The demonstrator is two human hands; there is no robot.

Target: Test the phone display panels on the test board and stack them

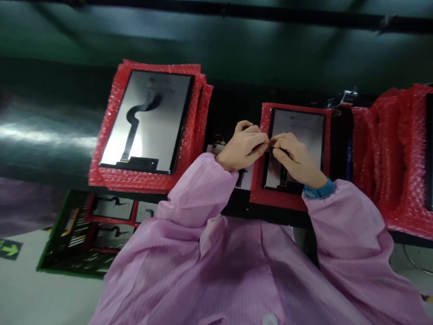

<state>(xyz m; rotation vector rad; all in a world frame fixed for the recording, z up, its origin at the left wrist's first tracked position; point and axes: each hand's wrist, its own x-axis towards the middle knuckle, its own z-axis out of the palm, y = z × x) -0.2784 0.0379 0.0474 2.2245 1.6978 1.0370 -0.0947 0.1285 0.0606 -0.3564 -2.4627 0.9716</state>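
A grey display panel (306,131) lies face down on a red bubble-wrap sheet (270,198) in front of me. My left hand (241,146) and my right hand (294,155) meet over the panel's left edge, fingers pinched together on something small and dark that I cannot make out, probably the panel's flex cable. Both arms wear pink sleeves, and a blue band (320,190) circles my right wrist.
To the left, a second panel (149,122) with a black flex cable rests on a stack of red bubble wrap (111,117). More red wrap (389,149) is piled at the right. A green crate (67,243) on the floor holds more panels.
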